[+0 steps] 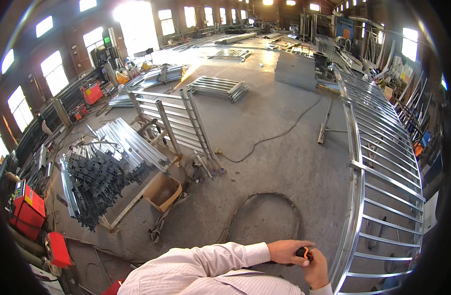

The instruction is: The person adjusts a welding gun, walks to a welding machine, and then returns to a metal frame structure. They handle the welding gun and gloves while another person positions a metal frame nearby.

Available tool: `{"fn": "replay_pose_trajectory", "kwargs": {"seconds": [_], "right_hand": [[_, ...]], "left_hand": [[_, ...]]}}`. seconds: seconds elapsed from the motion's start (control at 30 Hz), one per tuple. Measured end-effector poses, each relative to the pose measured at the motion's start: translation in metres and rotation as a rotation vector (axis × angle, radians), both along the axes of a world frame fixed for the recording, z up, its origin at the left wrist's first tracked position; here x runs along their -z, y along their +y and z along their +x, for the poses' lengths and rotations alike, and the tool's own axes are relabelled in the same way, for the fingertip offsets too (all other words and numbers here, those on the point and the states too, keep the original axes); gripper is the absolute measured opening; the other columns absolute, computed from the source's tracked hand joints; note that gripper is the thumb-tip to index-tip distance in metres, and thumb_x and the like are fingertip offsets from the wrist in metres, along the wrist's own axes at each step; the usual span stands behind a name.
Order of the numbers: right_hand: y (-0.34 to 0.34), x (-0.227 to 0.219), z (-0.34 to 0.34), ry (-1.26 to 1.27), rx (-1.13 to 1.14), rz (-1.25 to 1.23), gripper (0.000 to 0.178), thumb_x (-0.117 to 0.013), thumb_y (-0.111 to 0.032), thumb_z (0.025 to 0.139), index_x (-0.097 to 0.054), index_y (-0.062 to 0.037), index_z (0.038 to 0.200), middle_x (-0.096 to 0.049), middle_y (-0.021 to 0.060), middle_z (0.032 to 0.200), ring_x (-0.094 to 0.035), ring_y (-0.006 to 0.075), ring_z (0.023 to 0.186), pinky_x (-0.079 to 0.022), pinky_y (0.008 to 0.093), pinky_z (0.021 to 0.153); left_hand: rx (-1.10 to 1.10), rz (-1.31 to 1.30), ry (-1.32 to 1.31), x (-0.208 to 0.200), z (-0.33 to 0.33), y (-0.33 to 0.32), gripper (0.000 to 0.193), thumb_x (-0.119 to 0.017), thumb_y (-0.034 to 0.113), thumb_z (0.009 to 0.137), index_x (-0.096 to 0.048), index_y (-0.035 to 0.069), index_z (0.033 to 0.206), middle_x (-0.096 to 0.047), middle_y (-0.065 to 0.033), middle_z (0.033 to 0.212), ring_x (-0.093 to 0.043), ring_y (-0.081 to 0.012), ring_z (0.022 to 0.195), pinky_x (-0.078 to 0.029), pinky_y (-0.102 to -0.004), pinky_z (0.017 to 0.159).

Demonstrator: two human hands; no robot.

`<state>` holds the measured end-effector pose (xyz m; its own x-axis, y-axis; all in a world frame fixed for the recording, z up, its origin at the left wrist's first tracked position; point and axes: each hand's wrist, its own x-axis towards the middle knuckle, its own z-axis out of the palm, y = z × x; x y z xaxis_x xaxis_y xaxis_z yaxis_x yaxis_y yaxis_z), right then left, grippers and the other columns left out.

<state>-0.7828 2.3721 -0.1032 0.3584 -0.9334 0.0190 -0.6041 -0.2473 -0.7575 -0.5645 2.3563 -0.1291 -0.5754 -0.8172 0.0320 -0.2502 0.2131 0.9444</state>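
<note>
My two hands meet low in front of my body, right of centre. My left hand [284,251] is closed on a small black object with orange trim [303,252], its thumb and fingers on either side of it. Pressed against the same object from the right is my right hand [318,271], its fingers curled. Most of the object is hidden by the hands, so I cannot make out its kind. Just to the right stands a long metal frame with many parallel bars [360,167], apart from my hands.
A dark cable loop [274,193] lies on the floor ahead. To the left are a stack of metal tubes with dark ends [95,172], an open cardboard box [164,194], an upright barred frame [171,118] and red machines [29,209]. Stacked frames [218,87] lie farther off.
</note>
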Motion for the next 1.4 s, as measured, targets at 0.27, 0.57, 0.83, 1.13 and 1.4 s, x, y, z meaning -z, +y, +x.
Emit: {"fn": "replay_pose_trajectory", "kwargs": {"seconds": [0.27,0.57,0.83,1.13,1.4], "right_hand": [[0.009,0.035,0.012,-0.490,0.107,0.254,0.053,-0.069,0.009,0.087,-0.054,0.0012,0.137,-0.070,0.0133,0.116,-0.074,0.0218,0.101,-0.060,0.0331,0.085],[0.010,0.048,0.018,-0.477,-0.178,0.357,0.052,-0.077,-0.020,0.102,-0.056,0.0028,0.144,-0.071,0.0118,0.125,-0.066,0.0213,0.111,-0.052,0.0343,0.098],[0.002,0.039,0.021,-0.148,-0.054,0.313,0.015,-0.070,-0.004,0.089,-0.068,0.0047,0.102,-0.070,0.0117,0.084,-0.071,0.0232,0.082,-0.055,0.0368,0.074],[-0.011,0.008,-0.018,0.029,0.073,0.019,0.030,-0.073,-0.024,0.087,-0.066,0.0055,0.090,-0.062,0.0254,0.075,-0.062,0.0395,0.069,-0.049,0.0475,0.066],[-0.006,0.025,-0.051,0.045,-0.012,-0.044,0.027,-0.070,-0.015,0.091,-0.073,-0.0063,0.116,-0.069,0.0143,0.106,-0.069,0.0385,0.098,-0.057,0.0482,0.083]], "left_hand": [[-0.477,0.047,-0.083,0.018,0.005,0.004,0.037,-0.072,0.035,0.103,-0.074,0.001,0.118,-0.079,-0.0164,0.097,-0.076,-0.0341,0.091,-0.058,-0.0428,0.083],[-0.815,0.561,0.636,0.012,-0.030,-0.004,0.036,-0.074,0.038,0.106,-0.073,0.003,0.113,-0.073,-0.0006,0.099,-0.064,-0.0073,0.090,-0.054,-0.0262,0.077],[-0.818,0.590,0.919,0.026,-0.012,-0.015,0.027,-0.074,0.024,0.105,-0.073,0.000,0.117,-0.073,-0.0021,0.105,-0.067,-0.0108,0.100,-0.052,-0.0256,0.092],[-0.990,0.289,0.379,0.030,0.035,-0.024,0.030,-0.064,0.008,0.099,-0.072,-0.002,0.127,-0.077,-0.0100,0.116,-0.071,-0.0145,0.104,-0.056,-0.0294,0.094],[-0.456,0.344,0.174,0.030,-0.001,-0.015,0.033,-0.053,0.003,0.100,-0.077,-0.001,0.122,-0.078,-0.0064,0.103,-0.068,-0.0116,0.077,-0.056,-0.0245,0.070]]}}
